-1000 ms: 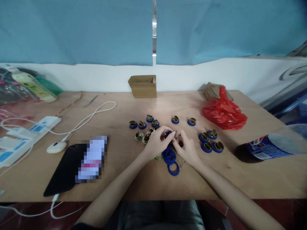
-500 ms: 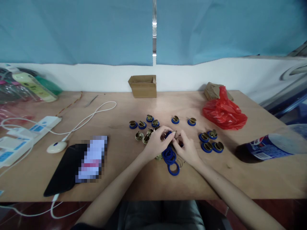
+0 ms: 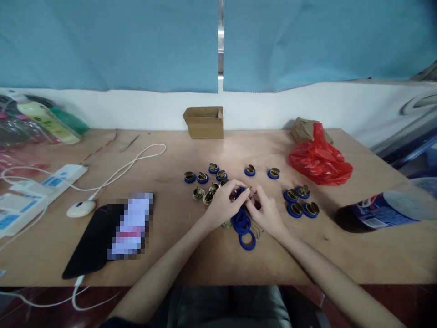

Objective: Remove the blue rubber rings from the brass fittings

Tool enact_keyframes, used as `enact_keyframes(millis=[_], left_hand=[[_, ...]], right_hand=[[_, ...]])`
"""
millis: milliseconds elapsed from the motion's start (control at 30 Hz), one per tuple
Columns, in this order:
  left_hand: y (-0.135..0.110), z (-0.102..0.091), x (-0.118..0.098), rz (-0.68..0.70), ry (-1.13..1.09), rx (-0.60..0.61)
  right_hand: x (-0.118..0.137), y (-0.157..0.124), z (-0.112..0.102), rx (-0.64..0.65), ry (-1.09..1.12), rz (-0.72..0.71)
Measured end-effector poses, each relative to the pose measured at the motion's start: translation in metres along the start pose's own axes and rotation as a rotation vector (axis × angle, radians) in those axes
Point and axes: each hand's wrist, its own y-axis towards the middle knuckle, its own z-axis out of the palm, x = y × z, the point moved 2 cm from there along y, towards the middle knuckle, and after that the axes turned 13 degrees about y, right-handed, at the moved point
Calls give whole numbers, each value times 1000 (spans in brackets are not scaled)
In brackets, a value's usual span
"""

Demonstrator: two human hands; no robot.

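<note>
My left hand (image 3: 228,202) is closed around a blue ring (image 3: 239,192), partly hidden by its fingers. My right hand (image 3: 268,210) pinches at the same spot; a thin metallic bit shows between the fingertips, too small to name. The two hands meet over the middle of the table. Just below them lies a pile of loose blue rings (image 3: 247,240), with a few thin wire-like pieces (image 3: 258,231) beside it. Left of my left hand are several brass-coloured metal pieces without blue rings (image 3: 198,193). Others sit in blue rings (image 3: 295,209) to the right and behind.
A cardboard box (image 3: 206,127) stands at the back. At the right are a red plastic bag (image 3: 320,161) and a cola bottle (image 3: 372,212) on its side. Phones (image 3: 92,241), a white cable (image 3: 119,175) and a power strip (image 3: 66,177) lie on the left.
Both hands stay in nearly the same place, with only slight finger movement at the blue ring. The pieces on the table have not moved.
</note>
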Motion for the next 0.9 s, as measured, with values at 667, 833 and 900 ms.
enact_keyframes(millis=[667, 833, 900], left_hand=[[0, 0, 0, 10, 4, -9], [0, 0, 0, 3, -9, -9], [0, 0, -1, 3, -5, -12]], right_hand=[[0, 0, 0, 3, 14, -8], [1, 0, 0, 3, 7, -13], [1, 0, 0, 4, 6, -14]])
